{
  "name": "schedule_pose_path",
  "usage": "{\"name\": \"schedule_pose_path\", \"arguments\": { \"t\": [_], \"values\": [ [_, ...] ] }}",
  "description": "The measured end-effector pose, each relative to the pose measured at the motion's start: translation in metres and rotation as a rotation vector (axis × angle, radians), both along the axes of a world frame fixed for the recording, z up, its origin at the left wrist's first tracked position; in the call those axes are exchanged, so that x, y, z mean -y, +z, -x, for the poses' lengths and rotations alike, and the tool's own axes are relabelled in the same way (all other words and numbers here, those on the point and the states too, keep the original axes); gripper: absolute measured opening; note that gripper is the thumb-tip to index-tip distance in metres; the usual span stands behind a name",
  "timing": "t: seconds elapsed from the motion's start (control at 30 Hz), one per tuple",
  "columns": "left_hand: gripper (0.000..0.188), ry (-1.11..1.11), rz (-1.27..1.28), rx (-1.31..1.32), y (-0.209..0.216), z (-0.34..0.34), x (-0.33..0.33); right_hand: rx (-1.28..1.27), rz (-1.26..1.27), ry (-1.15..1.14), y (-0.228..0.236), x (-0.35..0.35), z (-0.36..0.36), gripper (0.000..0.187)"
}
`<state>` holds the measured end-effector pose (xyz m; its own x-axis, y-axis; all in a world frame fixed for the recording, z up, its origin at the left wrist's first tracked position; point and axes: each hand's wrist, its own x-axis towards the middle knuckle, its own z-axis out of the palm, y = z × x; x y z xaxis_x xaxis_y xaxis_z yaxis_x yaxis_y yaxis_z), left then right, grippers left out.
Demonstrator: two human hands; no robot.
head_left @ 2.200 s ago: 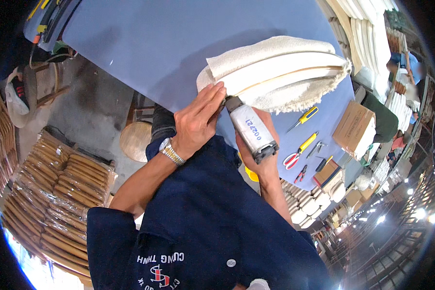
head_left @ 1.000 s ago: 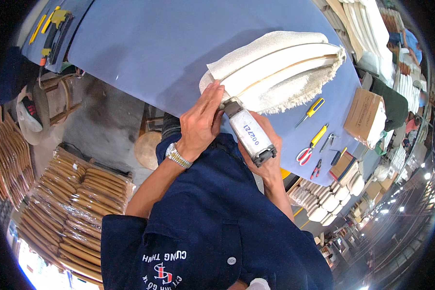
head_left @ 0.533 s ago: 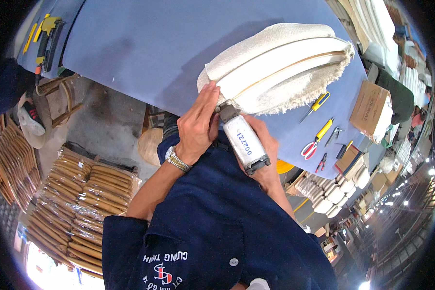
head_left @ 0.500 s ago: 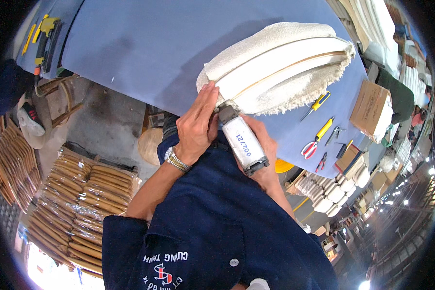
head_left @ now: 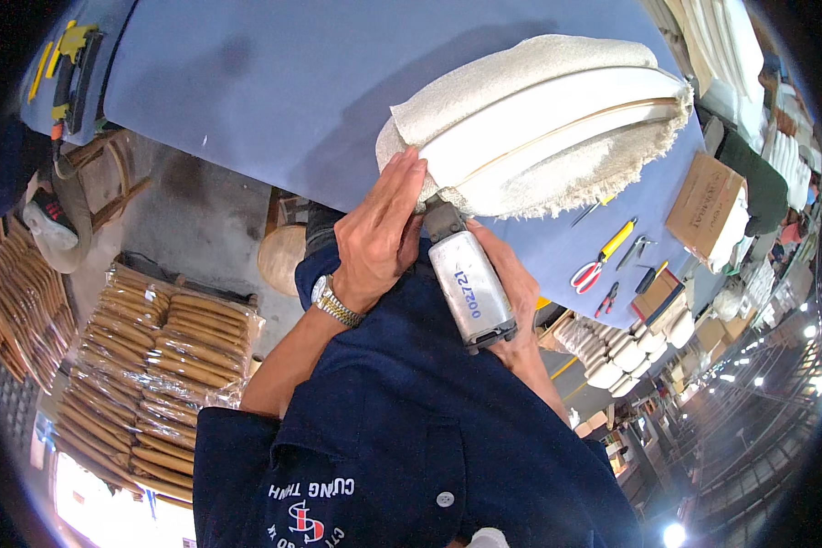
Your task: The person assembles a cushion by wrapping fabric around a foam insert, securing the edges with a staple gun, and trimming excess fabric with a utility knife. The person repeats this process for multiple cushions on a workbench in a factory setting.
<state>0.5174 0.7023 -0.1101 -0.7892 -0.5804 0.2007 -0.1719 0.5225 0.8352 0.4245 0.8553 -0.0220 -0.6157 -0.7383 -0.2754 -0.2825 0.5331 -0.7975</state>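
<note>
An upholstered chair seat in cream fabric, with a white inner face and a frayed fabric edge, stands tilted on the blue table. My left hand grips its near left end, fingers extended together along the fabric and thumb mostly hidden. Wrapped round a grey pneumatic staple gun, my right hand is partly covered by the tool's body. The gun's dark nose meets the seat's near edge, just right of my left fingers. The exact contact point is hidden.
On the blue table lie red-and-white scissors, a yellow-handled tool, pliers and a cardboard box at right. A yellow-and-black tool lies far left. Plastic-wrapped brown stacks stand lower left.
The seat and staple gun have shifted slightly right in view, and the seat now covers more of the yellow screwdriver behind it. Both hands keep their hold.
</note>
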Motion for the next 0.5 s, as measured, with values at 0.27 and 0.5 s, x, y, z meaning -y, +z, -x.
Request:
{"name": "schedule_pose_path", "arguments": {
  "t": [0.27,0.5],
  "values": [
    [0.068,0.045,-0.144,-0.014,-0.003,-0.004,-0.008,0.061,-0.079,0.017,0.010,0.014,0.004,0.069],
    [0.071,0.056,-0.146,-0.023,-0.004,-0.005,-0.009,0.173,-0.088,-0.111,-0.002,0.012,-0.008,0.063]
  ]
}}
